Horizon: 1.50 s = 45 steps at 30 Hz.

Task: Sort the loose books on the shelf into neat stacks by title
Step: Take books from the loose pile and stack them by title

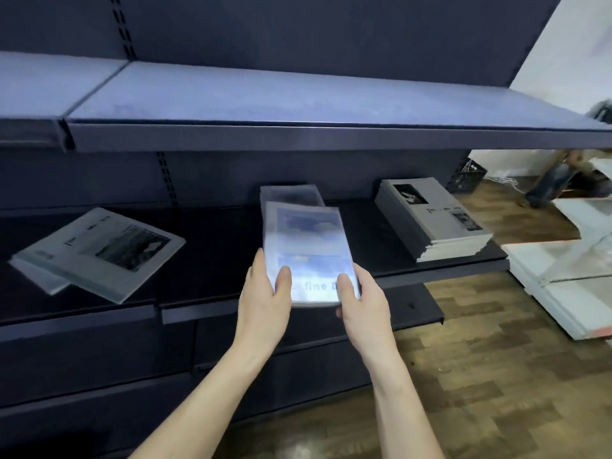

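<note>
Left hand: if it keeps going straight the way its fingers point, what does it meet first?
Probably the blue-cover stack at the back of the middle shelf. The left hand points up and away along the held book; beyond that stack is the shelf's back panel. Depth is uncertain.

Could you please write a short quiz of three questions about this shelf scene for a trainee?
1. True or false: both hands hold the blue book.
2. Where is the neat grey stack? A) right end of the shelf B) on the floor
3. How do the loose grey books at the left lie?

Key
1. True: left hand and right hand grip it.
2. A
3. Skewed, overlapping.
</note>
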{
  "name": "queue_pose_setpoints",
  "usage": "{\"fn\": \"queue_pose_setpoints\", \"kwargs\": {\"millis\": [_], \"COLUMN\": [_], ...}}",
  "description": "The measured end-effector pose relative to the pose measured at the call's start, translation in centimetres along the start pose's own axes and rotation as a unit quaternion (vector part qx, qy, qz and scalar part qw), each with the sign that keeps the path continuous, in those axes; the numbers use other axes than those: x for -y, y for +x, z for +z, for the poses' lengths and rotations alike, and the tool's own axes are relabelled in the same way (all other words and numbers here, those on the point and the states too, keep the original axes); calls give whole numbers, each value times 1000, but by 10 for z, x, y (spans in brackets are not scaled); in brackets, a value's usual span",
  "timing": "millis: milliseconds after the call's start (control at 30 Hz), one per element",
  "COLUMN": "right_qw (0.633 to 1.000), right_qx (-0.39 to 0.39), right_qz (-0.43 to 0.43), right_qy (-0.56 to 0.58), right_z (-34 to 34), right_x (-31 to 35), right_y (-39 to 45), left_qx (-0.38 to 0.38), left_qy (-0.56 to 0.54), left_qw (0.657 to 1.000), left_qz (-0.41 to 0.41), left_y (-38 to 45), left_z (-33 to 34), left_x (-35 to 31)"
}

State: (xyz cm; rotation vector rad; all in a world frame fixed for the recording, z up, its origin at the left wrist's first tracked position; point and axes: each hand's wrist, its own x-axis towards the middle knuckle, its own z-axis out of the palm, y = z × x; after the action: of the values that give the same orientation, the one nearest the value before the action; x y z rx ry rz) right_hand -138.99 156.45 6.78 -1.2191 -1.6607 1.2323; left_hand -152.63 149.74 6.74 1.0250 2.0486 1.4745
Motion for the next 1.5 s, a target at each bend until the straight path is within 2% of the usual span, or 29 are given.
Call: {"fn": "queue_pose_setpoints", "kwargs": {"millis": [333, 567, 733, 867, 1000, 1133, 1333, 1400, 1500], "right_qw": [999, 999, 997, 996, 997, 990, 981, 984, 992], "right_qx": [3, 5, 35, 46, 68, 68, 25, 17, 44], "right_qz": [-24, -9, -30, -22, -36, -111, -172, -165, -119], "right_qy": [-49, 49, 67, 74, 20, -56, -89, -69, -13], "right_z": [15, 20, 21, 22, 23, 23, 30, 31, 37], "right_x": [13, 14, 12, 6, -5, -11, -26, -30, -36], "right_y": [74, 109, 142, 168, 184, 192, 188, 186, 183], "left_qx": [-44, -44, -67, -62, -65, -78, -117, -128, -147], "left_qy": [10, 27, 47, 124, 185, 220, 249, 246, 244], "left_qw": [999, 998, 996, 987, 976, 965, 955, 955, 954], "left_qz": [-21, -28, -25, -74, -98, -117, -109, -101, -91], "left_y": [65, 99, 126, 146, 157, 160, 158, 158, 158], "left_z": [9, 22, 36, 45, 51, 59, 67, 71, 74], "left_x": [0, 8, 3, -6, -7, -5, 1, 3, 9]}}
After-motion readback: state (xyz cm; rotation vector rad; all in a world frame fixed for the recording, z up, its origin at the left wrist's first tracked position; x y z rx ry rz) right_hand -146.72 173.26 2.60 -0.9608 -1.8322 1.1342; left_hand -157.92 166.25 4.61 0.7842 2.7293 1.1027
